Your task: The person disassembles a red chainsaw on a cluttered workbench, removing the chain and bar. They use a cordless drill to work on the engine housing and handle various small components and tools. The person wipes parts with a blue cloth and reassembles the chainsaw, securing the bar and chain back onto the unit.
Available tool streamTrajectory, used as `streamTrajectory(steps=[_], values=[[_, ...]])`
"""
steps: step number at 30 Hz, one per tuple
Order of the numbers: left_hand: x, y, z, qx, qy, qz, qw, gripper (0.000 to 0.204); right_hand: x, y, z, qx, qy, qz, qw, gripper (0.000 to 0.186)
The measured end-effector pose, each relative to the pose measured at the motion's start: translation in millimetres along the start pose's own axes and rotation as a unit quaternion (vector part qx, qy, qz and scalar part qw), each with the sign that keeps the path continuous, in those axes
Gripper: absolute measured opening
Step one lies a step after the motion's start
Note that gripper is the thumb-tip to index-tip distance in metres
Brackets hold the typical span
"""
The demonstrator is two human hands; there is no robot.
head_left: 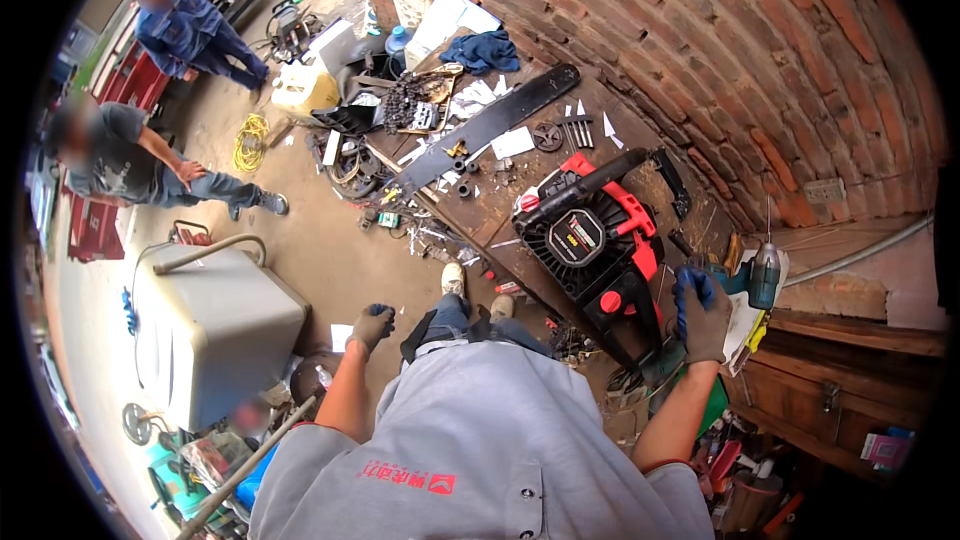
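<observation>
My right hand (703, 318), in a grey and blue work glove, is closed at the handle of a teal cordless driver (764, 276). Its long bit points away from me, toward the brick wall. Just left of this hand a large red and black chainsaw engine (575, 240) lies on the workbench, its bar off. The bare guide bar (490, 130) stretches across the bench beyond it. My left hand (372, 327), in a dark glove, hangs beside my hip with its fingers curled and nothing visible in them.
A loose saw chain (412, 100), a round metal part (547, 136) and paper scraps lie on the far bench. The brick wall (700, 50) bounds the right. Two people stand at the upper left, near a yellow cord coil (250, 143). A big white box (225, 315) stands left.
</observation>
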State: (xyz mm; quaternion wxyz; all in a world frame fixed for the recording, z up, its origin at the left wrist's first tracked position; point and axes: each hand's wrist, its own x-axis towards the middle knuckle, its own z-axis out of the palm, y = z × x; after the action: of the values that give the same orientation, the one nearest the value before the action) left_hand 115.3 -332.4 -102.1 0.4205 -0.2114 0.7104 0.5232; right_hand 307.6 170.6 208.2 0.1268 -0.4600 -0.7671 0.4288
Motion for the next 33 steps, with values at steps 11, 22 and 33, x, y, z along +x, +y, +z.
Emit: streamTrajectory(steps=[11,22,33], values=[[-59.5,232.1,91.7,0.006,-0.109,0.232,0.967,0.02,-29.4,69.8,4.4,-0.3,-0.114,0.068,0.945,0.068],[-115.8,399.9,308.9,0.395,-0.136,0.548,0.725,0.053,-53.7,108.4,1.9,-0.245,0.01,0.137,0.96,0.071],[-116.7,368.2,341.1,0.454,-0.113,0.525,0.711,0.045,-34.1,122.9,33.6,-0.208,-0.012,0.146,0.967,0.076]])
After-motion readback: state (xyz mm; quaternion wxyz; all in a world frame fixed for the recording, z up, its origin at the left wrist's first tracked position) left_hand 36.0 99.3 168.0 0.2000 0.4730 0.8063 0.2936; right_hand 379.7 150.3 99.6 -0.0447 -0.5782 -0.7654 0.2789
